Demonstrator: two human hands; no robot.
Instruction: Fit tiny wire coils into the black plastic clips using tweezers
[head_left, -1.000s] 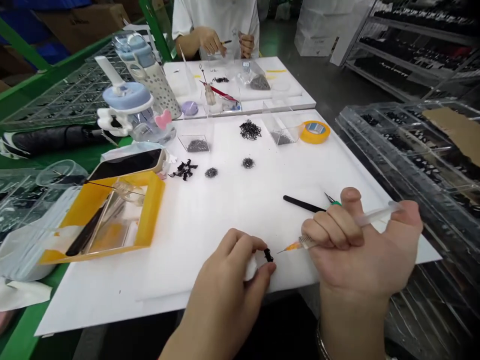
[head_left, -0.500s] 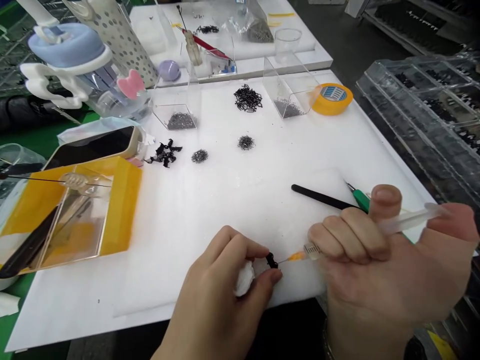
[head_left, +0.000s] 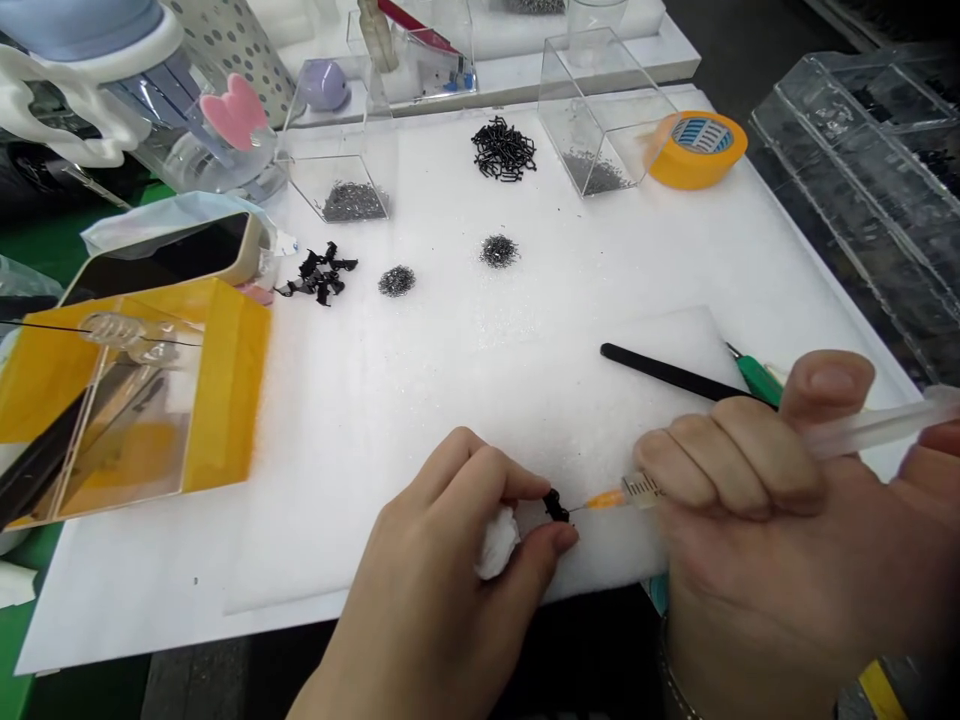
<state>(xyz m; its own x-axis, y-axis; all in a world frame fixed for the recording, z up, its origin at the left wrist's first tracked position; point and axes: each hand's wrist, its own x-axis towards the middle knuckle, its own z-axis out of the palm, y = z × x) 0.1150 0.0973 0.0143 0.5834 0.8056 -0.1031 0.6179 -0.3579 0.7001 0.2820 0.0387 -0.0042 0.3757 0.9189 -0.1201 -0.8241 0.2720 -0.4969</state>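
Observation:
Between thumb and index finger my left hand [head_left: 457, 560] pinches a small black part [head_left: 556, 504]. A crumpled white tissue [head_left: 498, 543] is tucked in the palm of the same hand. My right hand [head_left: 772, 500] is wrapped round a syringe [head_left: 642, 489], its fingers curled over the barrel and the plunger end toward the thumb side. The syringe's orange needle hub [head_left: 604, 499] points left, and the thin needle tip is at the black part; whether it touches cannot be made out. Beyond the right hand lie a black stick-like tool [head_left: 675, 374] and a green-handled tool [head_left: 760, 380].
Small piles of metal bits [head_left: 499, 251], black bent pieces [head_left: 504, 150] and black scraps [head_left: 321, 273] lie on the white mat [head_left: 420, 390]. Clear boxes [head_left: 600, 120], orange tape [head_left: 697, 150], a phone [head_left: 165, 260], a yellow-edged box [head_left: 229, 390] and a bottle [head_left: 172, 100] stand around.
The camera view has shifted, so the table items appear higher in the picture. Both hands keep their grips, with the needle still at the black part.

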